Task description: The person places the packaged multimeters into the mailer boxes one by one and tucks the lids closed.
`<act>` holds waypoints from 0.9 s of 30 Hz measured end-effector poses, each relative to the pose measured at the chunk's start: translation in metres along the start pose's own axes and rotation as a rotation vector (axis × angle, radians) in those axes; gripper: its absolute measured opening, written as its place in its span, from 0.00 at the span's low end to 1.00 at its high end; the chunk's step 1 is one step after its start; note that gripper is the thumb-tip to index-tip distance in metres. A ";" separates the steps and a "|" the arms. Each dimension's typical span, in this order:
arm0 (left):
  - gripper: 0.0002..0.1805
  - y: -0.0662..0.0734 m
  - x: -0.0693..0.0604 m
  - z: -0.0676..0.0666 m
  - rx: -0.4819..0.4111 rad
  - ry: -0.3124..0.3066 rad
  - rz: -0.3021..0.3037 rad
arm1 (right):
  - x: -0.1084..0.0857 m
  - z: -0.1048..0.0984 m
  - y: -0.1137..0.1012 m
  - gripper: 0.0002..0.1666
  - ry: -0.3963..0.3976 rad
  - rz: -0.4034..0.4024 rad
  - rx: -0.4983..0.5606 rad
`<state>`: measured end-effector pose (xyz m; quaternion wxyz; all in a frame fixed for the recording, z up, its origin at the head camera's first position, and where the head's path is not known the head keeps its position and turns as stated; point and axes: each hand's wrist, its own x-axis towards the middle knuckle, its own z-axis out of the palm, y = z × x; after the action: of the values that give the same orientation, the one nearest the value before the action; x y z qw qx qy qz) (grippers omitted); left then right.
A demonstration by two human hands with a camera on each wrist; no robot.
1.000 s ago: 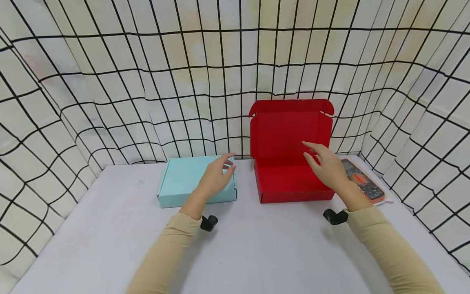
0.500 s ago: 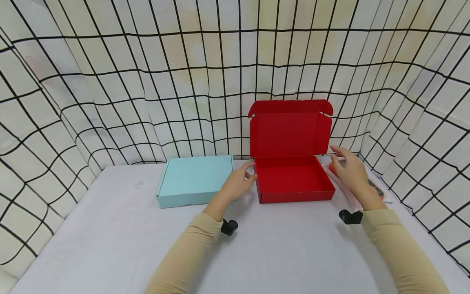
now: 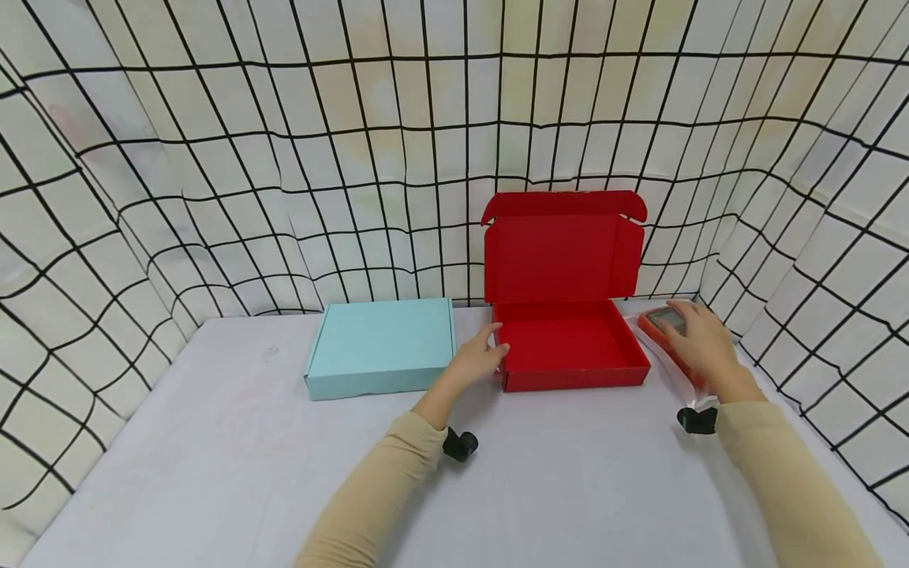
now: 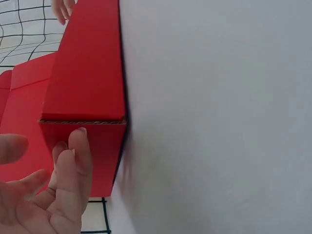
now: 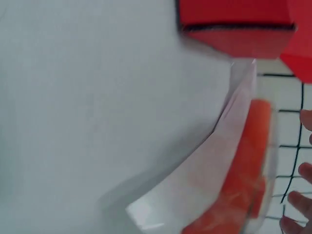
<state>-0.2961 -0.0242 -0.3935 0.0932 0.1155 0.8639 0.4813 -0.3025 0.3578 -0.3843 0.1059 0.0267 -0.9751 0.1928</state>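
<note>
An open red cardboard box stands on the table with its lid raised. My left hand is at the box's left side wall; in the left wrist view, its fingertips are against or very near that wall, and the thumb is apart from it. To the right of the box lies an orange multimeter inside a clear plastic bag. Over the multimeter is my right hand, hiding much of it. The right wrist view has the fingers loosely spread beside the meter; contact is unclear.
A closed light-blue box sits left of the red one. White cloth walls with a black grid enclose the back and sides of the white table.
My right hand has moved from over the red box rightward to the multimeter. My left hand has gone right, from the blue box to the red box's left wall.
</note>
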 end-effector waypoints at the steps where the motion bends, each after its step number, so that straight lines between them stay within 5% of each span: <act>1: 0.31 -0.002 0.001 0.002 -0.014 -0.011 -0.011 | 0.000 0.002 0.005 0.38 -0.027 0.024 -0.011; 13: 0.32 -0.007 0.002 0.008 -0.063 -0.059 -0.044 | 0.001 0.012 0.031 0.66 -0.245 0.237 0.006; 27: 0.33 -0.010 0.001 0.009 -0.141 -0.066 -0.067 | -0.004 0.009 0.027 0.58 -0.234 0.189 -0.004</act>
<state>-0.2960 -0.0212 -0.4067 0.1456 0.0952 0.8277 0.5335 -0.3029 0.3799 -0.4033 -0.0270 -0.0431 -0.9794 0.1956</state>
